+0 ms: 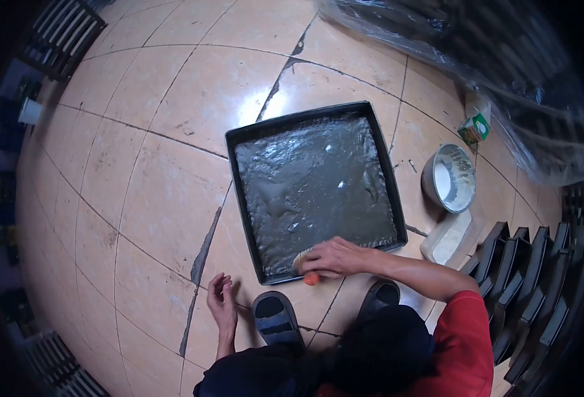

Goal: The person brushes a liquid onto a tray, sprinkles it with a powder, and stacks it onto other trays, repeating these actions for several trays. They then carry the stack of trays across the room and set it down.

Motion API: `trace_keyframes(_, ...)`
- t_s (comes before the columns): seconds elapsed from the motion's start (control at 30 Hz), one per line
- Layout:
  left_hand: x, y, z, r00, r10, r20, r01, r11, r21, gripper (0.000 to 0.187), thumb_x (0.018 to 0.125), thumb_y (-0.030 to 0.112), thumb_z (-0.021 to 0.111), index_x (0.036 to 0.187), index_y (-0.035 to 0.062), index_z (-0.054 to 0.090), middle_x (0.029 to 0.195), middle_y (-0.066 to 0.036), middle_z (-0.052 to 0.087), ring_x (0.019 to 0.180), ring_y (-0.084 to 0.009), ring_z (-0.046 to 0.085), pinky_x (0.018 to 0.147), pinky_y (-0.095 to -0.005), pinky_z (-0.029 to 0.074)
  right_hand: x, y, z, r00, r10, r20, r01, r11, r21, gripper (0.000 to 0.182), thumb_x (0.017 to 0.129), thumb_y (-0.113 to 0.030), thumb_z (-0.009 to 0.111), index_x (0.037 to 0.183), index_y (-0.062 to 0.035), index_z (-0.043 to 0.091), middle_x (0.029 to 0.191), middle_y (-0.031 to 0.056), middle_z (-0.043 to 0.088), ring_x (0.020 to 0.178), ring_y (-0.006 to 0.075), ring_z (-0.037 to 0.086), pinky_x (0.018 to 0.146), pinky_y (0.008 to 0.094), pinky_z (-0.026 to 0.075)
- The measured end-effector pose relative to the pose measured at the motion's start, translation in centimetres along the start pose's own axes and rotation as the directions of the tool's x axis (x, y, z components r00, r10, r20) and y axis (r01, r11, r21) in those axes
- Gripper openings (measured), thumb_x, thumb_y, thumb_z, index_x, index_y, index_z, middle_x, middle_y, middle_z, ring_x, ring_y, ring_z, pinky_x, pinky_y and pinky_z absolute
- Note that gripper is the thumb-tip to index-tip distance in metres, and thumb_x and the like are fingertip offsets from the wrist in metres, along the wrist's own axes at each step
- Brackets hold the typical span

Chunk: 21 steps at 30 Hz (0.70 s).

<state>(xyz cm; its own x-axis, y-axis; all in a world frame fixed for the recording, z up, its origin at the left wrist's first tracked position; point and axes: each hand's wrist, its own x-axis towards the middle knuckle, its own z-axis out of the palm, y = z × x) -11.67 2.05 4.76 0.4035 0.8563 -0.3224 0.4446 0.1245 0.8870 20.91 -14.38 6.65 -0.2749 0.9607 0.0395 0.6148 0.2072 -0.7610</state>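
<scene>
A person in a red sleeve and dark sandals [277, 314] crouches at the near side of a square, dark-walled tray [263, 276], the right hand [335, 257] closed around a brush [300, 261] at the tray's near edge, left of its midpoint. The brush's pale bristles point inward and slightly left, toward the tray's far side; its rounded orange-red handle end sits over the near rim, toward the person. Its short visible axis runs front to back with a slight slant, the middle hidden by the fingers. The left hand [222, 303], loosely curled and partly open, hovers outside the tray's near-left corner.

Inside the tray, a wet, glossy gray-brown layer [318, 178] lies uneven and rippled, catching the light. To the tray's right stand a round bucket [463, 173] with white-smeared walls and, nearer the person, a translucent rectangular container [445, 239] holding something white. Beyond the bucket lie a green-and-white box [474, 129] and crinkled clear plastic sheeting [504, 86]. Smooth, tan floor tiles [153, 192], split by dark, jagged joints, surround the tray.
</scene>
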Motion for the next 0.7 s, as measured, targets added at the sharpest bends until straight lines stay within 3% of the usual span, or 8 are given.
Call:
trace_keyframes(0.07, 0.1, -0.1, 1.0, 0.999, -0.025, 0.043, 0.027, 0.998, -0.050, 0.028, 0.101, 0.006, 0.053, 0.128, -0.0031, 0.057, 0.114, -0.015, 0.066, 0.109, -0.0212, 0.065, 0.098, -0.0340, 0.053, 3.5, 1.9, -0.8, 0.995, 0.051, -0.088, -0.048, 0.998, 0.043, 0.028, 0.081, -0.018, 0.068, 0.109, -0.0205, 0.063, 0.095, 0.0075, 0.066, 0.088, 0.0323, 0.067, 0.070, 0.0452, 0.055)
trace_keyframes(0.17, 1.2, 1.9, 2.9, 0.994, 0.047, 0.096, -0.044, 0.999, -0.030, 0.028, 0.102, 0.005, 0.053, 0.128, -0.0026, 0.057, 0.117, -0.016, 0.067, 0.111, -0.0213, 0.065, 0.099, -0.0332, 0.052, 11.3, 8.5, -4.5, 0.949, 0.141, -0.283, -0.167, 0.984, -0.068, 0.027, 0.085, -0.025, 0.068, 0.109, -0.0146, 0.062, 0.089, 0.0153, 0.068, 0.083, 0.0385, 0.066, 0.072, 0.0494, 0.053)
trace_keyframes(0.2, 1.5, 2.5, 3.2, 0.992, 0.081, 0.102, -0.080, 0.997, -0.012, 0.028, 0.101, 0.005, 0.054, 0.129, -0.0018, 0.057, 0.117, -0.015, 0.067, 0.110, -0.0206, 0.065, 0.099, -0.0316, 0.050, 13.5, 9.1, -7.1, 0.898, 0.224, -0.378, -0.262, 0.964, -0.051, 0.025, 0.086, -0.025, 0.069, 0.107, -0.0131, 0.063, 0.093, 0.0147, 0.070, 0.085, 0.0371, 0.068, 0.072, 0.0476, 0.054)
trace_keyframes(0.33, 1.8, 2.4, 2.5, 0.994, 0.104, 0.029, -0.101, 0.990, -0.094, 0.028, 0.101, 0.003, 0.052, 0.129, -0.0029, 0.057, 0.117, -0.015, 0.067, 0.111, -0.0209, 0.065, 0.100, -0.0327, 0.050, 16.4, 14.3, -12.5, 0.722, 0.180, -0.669, -0.372, 0.915, -0.156, 0.027, 0.088, -0.030, 0.071, 0.110, -0.0133, 0.064, 0.096, 0.0115, 0.071, 0.091, 0.0348, 0.069, 0.075, 0.0448, 0.054)
trace_keyframes(0.4, 1.4, 1.8, 1.6, 0.997, 0.071, 0.016, -0.069, 0.995, -0.065, 0.028, 0.102, 0.004, 0.052, 0.128, -0.0030, 0.057, 0.116, -0.016, 0.068, 0.110, -0.0211, 0.066, 0.100, -0.0328, 0.050, 14.0, 14.8, -12.9, 0.731, 0.149, -0.666, -0.339, 0.927, -0.164, 0.025, 0.091, -0.028, 0.069, 0.111, -0.0146, 0.065, 0.098, 0.0092, 0.070, 0.089, 0.0331, 0.068, 0.075, 0.0439, 0.054)
trace_keyframes(0.53, 0.0, 0.1, 0.5, 1.000, -0.010, 0.015, 0.010, 0.999, -0.039, 0.028, 0.102, 0.006, 0.052, 0.128, -0.0031, 0.057, 0.116, -0.016, 0.068, 0.110, -0.0210, 0.066, 0.098, -0.0329, 0.051, 7.6, 9.7, -10.0, 0.614, 0.160, -0.773, -0.568, 0.770, -0.292, 0.029, 0.084, -0.009, 0.067, 0.112, -0.0159, 0.065, 0.100, 0.0075, 0.066, 0.089, 0.0315, 0.066, 0.071, 0.0433, 0.054)
trace_keyframes(0.6, -0.2, 0.2, 1.4, 0.998, -0.064, 0.023, 0.066, 0.989, -0.130, 0.029, 0.101, 0.005, 0.054, 0.128, -0.0031, 0.057, 0.118, -0.015, 0.066, 0.110, -0.0205, 0.065, 0.100, -0.0330, 0.051, 7.1, 6.7, -6.7, 0.549, 0.361, -0.754, -0.743, 0.624, -0.242, 0.036, 0.079, -0.003, 0.066, 0.113, -0.0165, 0.066, 0.101, 0.0091, 0.066, 0.092, 0.0325, 0.067, 0.070, 0.0443, 0.055)
trace_keyframes(0.7, 0.3, 1.1, 3.2, 0.999, -0.001, 0.054, 0.004, 0.998, -0.058, 0.029, 0.101, 0.007, 0.055, 0.128, -0.0030, 0.057, 0.121, -0.016, 0.065, 0.115, -0.0218, 0.063, 0.102, -0.0340, 0.050, 9.2, 2.9, -1.0, 0.677, 0.272, -0.684, -0.535, 0.821, -0.202, 0.039, 0.078, -0.002, 0.065, 0.114, -0.0172, 0.067, 0.101, 0.0102, 0.065, 0.089, 0.0326, 0.067, 0.072, 0.0443, 0.056)
